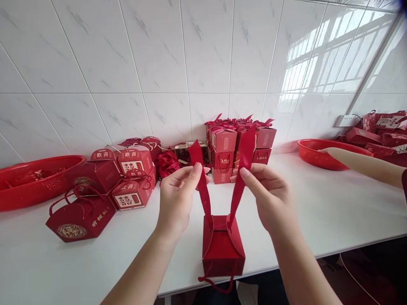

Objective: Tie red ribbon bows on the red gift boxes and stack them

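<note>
A small red gift box (222, 250) sits at the front edge of the white table, its top flaps folded in and a twisted red cord handle hanging over the near side. One red ribbon (205, 197) comes up through the top of the box in two ends. My left hand (179, 190) pinches one end between thumb and fingers. The other end is pinched by my right hand (267, 190). Both ends are held up and apart above the box, in a V.
Behind stand stacked red boxes with bows (224, 142). At left are several red gift boxes (82, 216), a bundle of red ribbon (167, 163) and a red basket (41, 182). Another person's arm (365, 163) reaches into a red basket (333, 163) at right.
</note>
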Demonstrator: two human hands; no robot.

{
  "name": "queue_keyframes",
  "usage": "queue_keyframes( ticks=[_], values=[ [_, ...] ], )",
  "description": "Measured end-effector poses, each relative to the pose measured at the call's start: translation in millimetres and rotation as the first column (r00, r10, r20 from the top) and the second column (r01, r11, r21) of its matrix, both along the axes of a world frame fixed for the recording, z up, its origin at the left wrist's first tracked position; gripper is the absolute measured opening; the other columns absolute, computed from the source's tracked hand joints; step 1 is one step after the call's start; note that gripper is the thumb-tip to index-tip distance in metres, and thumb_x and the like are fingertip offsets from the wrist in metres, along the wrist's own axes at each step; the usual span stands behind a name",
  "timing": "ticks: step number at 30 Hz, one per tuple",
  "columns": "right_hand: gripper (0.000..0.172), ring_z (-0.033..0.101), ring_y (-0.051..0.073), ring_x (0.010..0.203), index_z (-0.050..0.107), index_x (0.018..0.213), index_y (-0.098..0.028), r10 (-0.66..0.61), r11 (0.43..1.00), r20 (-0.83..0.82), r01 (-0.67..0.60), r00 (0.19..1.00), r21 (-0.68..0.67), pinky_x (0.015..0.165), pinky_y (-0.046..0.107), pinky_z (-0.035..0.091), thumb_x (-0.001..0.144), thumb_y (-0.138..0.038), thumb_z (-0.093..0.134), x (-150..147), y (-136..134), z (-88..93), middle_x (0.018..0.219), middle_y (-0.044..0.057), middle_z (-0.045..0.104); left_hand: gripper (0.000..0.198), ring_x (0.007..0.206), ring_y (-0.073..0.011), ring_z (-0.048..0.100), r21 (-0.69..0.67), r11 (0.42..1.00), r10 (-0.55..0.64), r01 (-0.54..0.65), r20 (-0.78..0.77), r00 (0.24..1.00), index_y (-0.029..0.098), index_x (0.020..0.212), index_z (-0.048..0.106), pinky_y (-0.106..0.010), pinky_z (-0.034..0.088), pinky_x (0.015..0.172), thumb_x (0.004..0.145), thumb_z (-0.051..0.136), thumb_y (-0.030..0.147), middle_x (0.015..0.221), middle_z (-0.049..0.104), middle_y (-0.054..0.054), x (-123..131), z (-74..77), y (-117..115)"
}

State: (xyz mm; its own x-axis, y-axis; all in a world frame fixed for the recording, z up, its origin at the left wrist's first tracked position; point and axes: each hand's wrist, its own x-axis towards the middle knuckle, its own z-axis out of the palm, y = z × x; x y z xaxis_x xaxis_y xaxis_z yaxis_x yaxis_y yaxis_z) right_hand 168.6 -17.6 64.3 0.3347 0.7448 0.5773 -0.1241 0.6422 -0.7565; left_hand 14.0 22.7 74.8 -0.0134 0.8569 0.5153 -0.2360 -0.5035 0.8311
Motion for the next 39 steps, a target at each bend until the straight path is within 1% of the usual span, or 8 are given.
queue_keyframes(
  ticks=[4, 12, 16, 20, 25, 29, 34, 39],
  values=[
    [0.012, 0.069, 0.014, 0.069, 0.067, 0.088, -0.022, 0.126, 0.991, -0.061, -0.129, 0.990, -0.040, 0.070, 0.029, 0.056, 0.079, -0.028, 0.072, -2, 1, 1.0, 0.081, 0.000, 0.072, 0.027, 0.070, -0.0143, 0.063, -0.036, 0.998, -0.051, 0.052, 0.006, 0.999, 0.019, 0.070, 0.071, -0.027, 0.049, 0.075, 0.080, 0.067, 0.044, 0.068, 0.069, -0.001, 2, 2.3, 0],
    [0.017, 0.066, 0.013, 0.062, 0.066, 0.078, -0.020, 0.107, 0.987, -0.115, -0.120, 0.988, -0.110, 0.066, 0.027, 0.054, 0.079, -0.036, 0.070, -2, 1, 0.3, 0.073, 0.001, 0.070, 0.027, 0.069, -0.0151, 0.061, 0.014, 0.996, -0.089, 0.089, -0.022, 0.996, 0.020, 0.068, 0.068, -0.028, 0.048, 0.074, 0.082, 0.064, 0.042, 0.063, 0.065, -0.001, 2, 5.3, -3],
    [0.016, 0.049, 0.006, 0.045, 0.068, 0.080, -0.018, 0.078, 0.978, -0.044, -0.085, 0.996, -0.193, 0.044, 0.018, 0.038, 0.078, -0.033, 0.069, -1, 3, 2.6, 0.064, -0.001, 0.064, 0.027, 0.052, -0.0116, 0.050, 0.042, 0.971, -0.217, 0.235, -0.253, 0.943, 0.020, 0.065, 0.067, -0.023, 0.042, 0.055, 0.084, 0.062, 0.039, 0.050, 0.053, 0.002, 2, 9.9, -11],
    [0.013, 0.054, 0.011, 0.058, 0.072, 0.083, -0.018, 0.146, 0.967, 0.122, -0.116, 0.982, -0.226, 0.050, 0.022, 0.043, 0.076, -0.028, 0.068, -2, -2, -1.8, 0.064, 0.000, 0.063, 0.024, 0.048, -0.0097, 0.041, 0.011, 0.980, -0.175, 0.201, -0.449, 0.877, 0.020, 0.063, 0.069, -0.022, 0.032, 0.044, 0.083, 0.064, 0.033, 0.050, 0.049, 0.002, 3, 11.7, -15],
    [0.016, 0.051, 0.010, 0.057, 0.071, 0.074, -0.021, 0.191, 0.961, 0.027, -0.182, 0.981, -0.209, 0.053, 0.022, 0.042, 0.072, -0.036, 0.074, 0, -2, -13.2, 0.065, -0.001, 0.062, 0.021, 0.054, -0.0121, 0.050, 0.043, 0.986, -0.123, 0.160, -0.463, 0.878, 0.019, 0.063, 0.069, -0.021, 0.041, 0.051, 0.081, 0.066, 0.030, 0.056, 0.058, 0.000, 4, 4.7, -12],
    [0.013, 0.046, 0.009, 0.058, 0.070, 0.086, -0.024, 0.268, 0.952, -0.028, -0.269, 0.963, -0.144, 0.055, 0.023, 0.041, 0.081, -0.036, 0.067, 4, 2, -19.4, 0.069, -0.002, 0.060, 0.014, 0.065, -0.0165, 0.060, -0.082, 0.964, -0.262, 0.252, -0.440, 0.859, 0.020, 0.090, 0.073, -0.023, 0.047, 0.059, 0.081, 0.066, 0.027, 0.070, 0.067, -0.003, 0, -0.3, -10],
    [0.012, 0.052, 0.013, 0.068, 0.066, 0.087, -0.025, 0.173, 0.984, 0.338, -0.173, 0.925, -0.030, 0.060, 0.025, 0.044, 0.091, -0.028, 0.055, 14, -3, -22.4, 0.080, 0.001, 0.060, 0.017, 0.070, -0.0183, 0.061, -0.289, 0.871, -0.472, 0.398, -0.262, 0.842, 0.018, 0.077, 0.073, -0.025, 0.046, 0.065, 0.082, 0.059, 0.025, 0.070, 0.066, -0.005, -9, -8.3, -1],
    [0.022, 0.059, 0.017, 0.080, 0.062, 0.097, -0.023, -0.121, 0.969, 0.691, -0.065, 0.712, 0.237, 0.069, 0.030, 0.049, 0.090, -0.010, 0.046, 20, -5, -23.5, 0.086, 0.005, 0.062, 0.009, 0.064, -0.0156, 0.054, -0.303, 0.884, -0.409, 0.357, -0.126, 0.904, 0.020, 0.068, 0.072, -0.024, 0.043, 0.062, 0.075, 0.067, 0.024, 0.064, 0.061, -0.002, -13, -16.7, 7]
  ],
)
